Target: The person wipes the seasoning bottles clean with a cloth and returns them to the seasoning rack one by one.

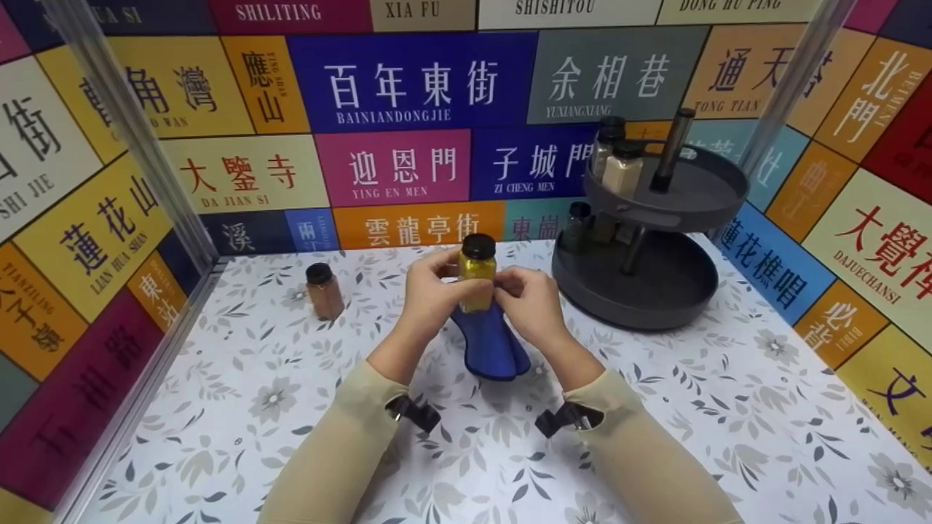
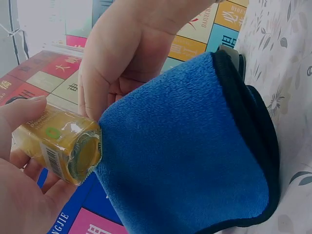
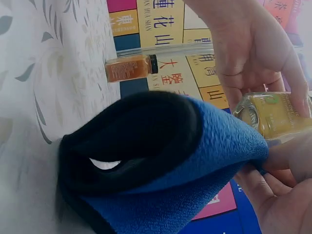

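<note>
A spice jar of yellow powder with a black lid [image 1: 478,273] is gripped upright in my left hand [image 1: 433,291], its thumb across the front. In the left wrist view the jar's clear glass base and label face the camera. My right hand [image 1: 531,302] pinches a blue cloth with dark edging [image 1: 489,346] close beside the jar. The cloth hangs down folded, its upper end right at the jar's lower side. In the right wrist view the blue cloth [image 3: 214,141] droops from the right hand's fingertips, partly hiding the left hand's far fingers.
A jar of reddish-brown powder [image 1: 325,293] stands on the left of the floral tabletop [image 1: 240,407]. At the right is a dark two-tier round rack [image 1: 633,291] with several black-lidded jars [image 1: 622,171] on it. Panels with printed characters [image 1: 408,80] enclose the back and sides.
</note>
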Demonstrator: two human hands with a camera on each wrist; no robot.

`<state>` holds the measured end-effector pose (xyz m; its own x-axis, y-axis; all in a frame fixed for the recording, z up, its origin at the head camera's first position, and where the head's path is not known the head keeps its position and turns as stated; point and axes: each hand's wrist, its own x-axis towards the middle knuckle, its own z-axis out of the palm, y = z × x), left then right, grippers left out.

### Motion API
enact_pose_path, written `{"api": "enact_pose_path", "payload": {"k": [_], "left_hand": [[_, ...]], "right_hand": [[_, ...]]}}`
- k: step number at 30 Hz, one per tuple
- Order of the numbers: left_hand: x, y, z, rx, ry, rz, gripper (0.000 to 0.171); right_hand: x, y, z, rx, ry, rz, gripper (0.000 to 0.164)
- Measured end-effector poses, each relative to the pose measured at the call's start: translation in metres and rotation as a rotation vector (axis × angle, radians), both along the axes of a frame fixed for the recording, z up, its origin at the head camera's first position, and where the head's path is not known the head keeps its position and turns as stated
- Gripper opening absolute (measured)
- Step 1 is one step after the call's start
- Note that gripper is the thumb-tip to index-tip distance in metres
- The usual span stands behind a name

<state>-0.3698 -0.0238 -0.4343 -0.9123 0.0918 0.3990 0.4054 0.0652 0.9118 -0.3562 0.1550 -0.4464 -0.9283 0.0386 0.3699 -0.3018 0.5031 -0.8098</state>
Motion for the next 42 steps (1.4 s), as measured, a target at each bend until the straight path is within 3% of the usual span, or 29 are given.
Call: {"api": "enact_pose_path", "payload": {"k": [5, 9, 14, 19, 23, 33, 38, 42], "left_hand": [[0.000, 0.003, -0.002, 0.009, -0.002, -0.012, 0.048], [-0.001, 0.006, -0.006, 0.013, 0.002, -0.026, 0.048], [-0.001, 0.011, -0.010, 0.018, -0.005, -0.078, 0.051], [-0.001, 0.015, -0.013, 0.026, -0.019, -0.122, 0.053], [-0.001, 0.013, -0.011, 0.029, -0.003, -0.104, 0.051], [-0.003, 0.006, -0.008, 0.075, 0.026, -0.001, 0.048], [-0.003, 0.005, -0.006, 0.089, 0.015, 0.008, 0.046], [-0.002, 0.006, -0.007, 0.073, 0.016, -0.014, 0.049]], "right_hand": [[0.007, 0.002, 0.010, -0.050, 0.019, 0.002, 0.014], [0.015, 0.007, 0.024, -0.116, 0.094, -0.008, 0.014], [0.024, 0.014, 0.041, -0.275, 0.198, -0.017, 0.015], [0.028, 0.017, 0.046, -0.358, 0.276, -0.008, 0.016], [0.025, 0.015, 0.042, -0.315, 0.252, -0.018, 0.016], [0.014, 0.002, 0.016, -0.037, 0.118, -0.044, 0.012], [0.011, 0.002, 0.012, 0.087, 0.006, -0.052, 0.013], [0.012, 0.004, 0.017, 0.092, -0.012, -0.048, 0.015]]}}
